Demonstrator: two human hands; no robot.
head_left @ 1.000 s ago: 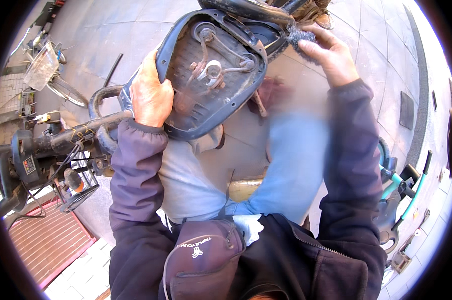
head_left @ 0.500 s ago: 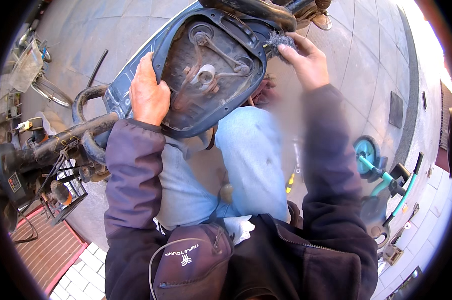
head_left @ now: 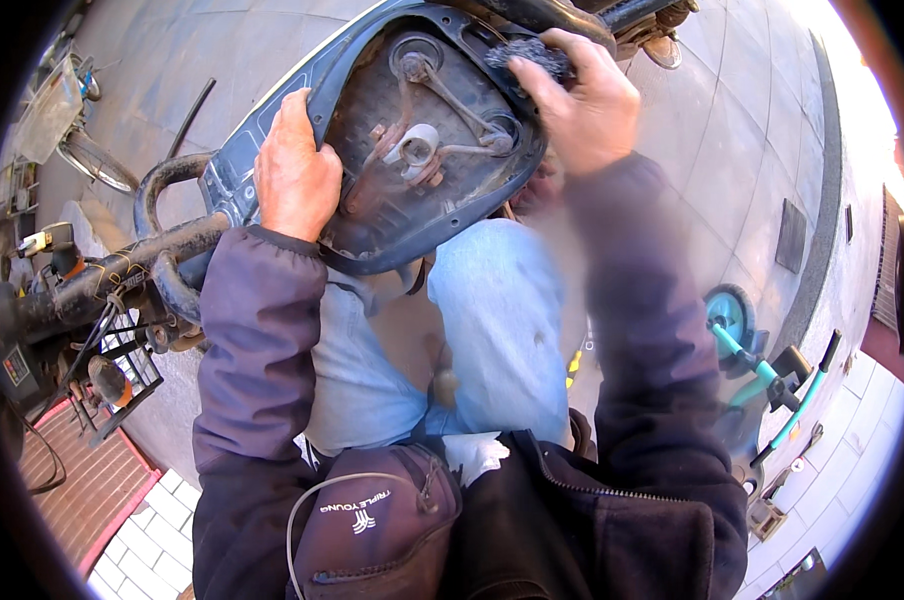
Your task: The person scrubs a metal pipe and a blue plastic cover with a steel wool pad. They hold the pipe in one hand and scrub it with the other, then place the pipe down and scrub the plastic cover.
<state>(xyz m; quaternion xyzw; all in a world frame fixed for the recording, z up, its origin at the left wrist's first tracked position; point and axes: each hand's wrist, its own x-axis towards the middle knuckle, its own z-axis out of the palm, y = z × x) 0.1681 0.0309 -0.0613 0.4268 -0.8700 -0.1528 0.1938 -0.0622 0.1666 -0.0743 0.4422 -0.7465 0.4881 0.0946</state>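
An upturned bicycle saddle lies across my knees, its dark dirty underside facing up. Rusty spring wires and a round metal clamp show inside its shell. My left hand is closed around the saddle's left edge, fingers partly hidden beneath it. My right hand pinches a wad of grey steel wool against the saddle's far right rim. Behind the saddle runs the blue-grey body of an electric bike.
The bike's black tubing with a wire basket lies at the left. A teal-wheeled scooter stands at the right. A yellow-and-black tool lies beside my right knee. Another bicycle is at far left.
My right hand has moved left with the steel wool, from beside the saddle's right edge onto its rim. My left hand keeps its hold.
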